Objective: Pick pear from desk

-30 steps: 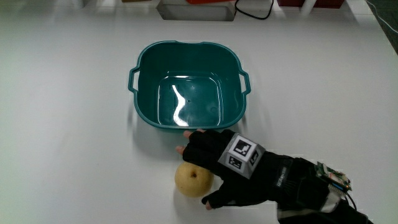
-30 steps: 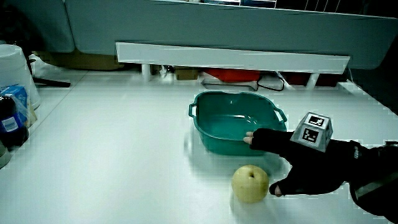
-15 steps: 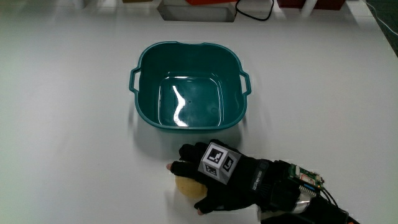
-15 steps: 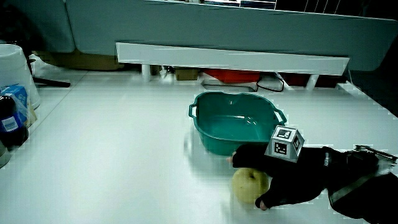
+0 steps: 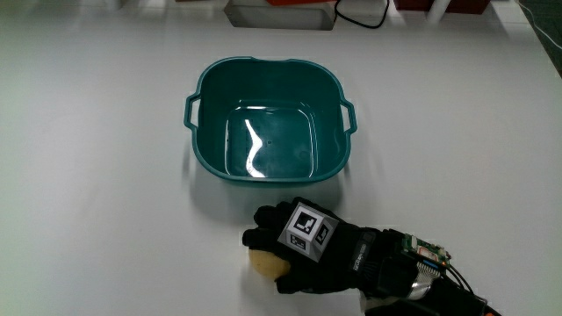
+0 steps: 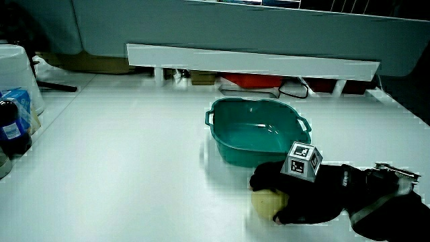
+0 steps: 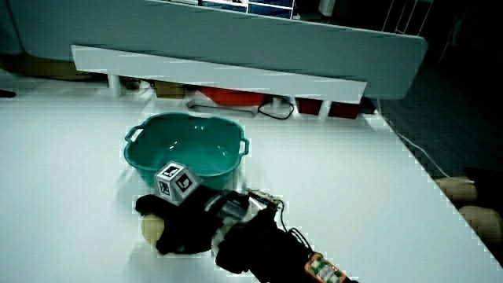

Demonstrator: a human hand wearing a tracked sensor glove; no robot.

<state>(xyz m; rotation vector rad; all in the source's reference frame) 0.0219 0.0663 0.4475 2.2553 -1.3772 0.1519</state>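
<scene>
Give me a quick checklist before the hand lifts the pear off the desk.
1. Hand over pear: ok, it covers most of the pear.
2. Fingers curled around pear: ok, they wrap it in the main view.
3. Pear off the table: not ok, it rests on it in a side view.
4. Basin apart from the hand: ok, a gap shows.
5. Grip firm enough: cannot tell.
</scene>
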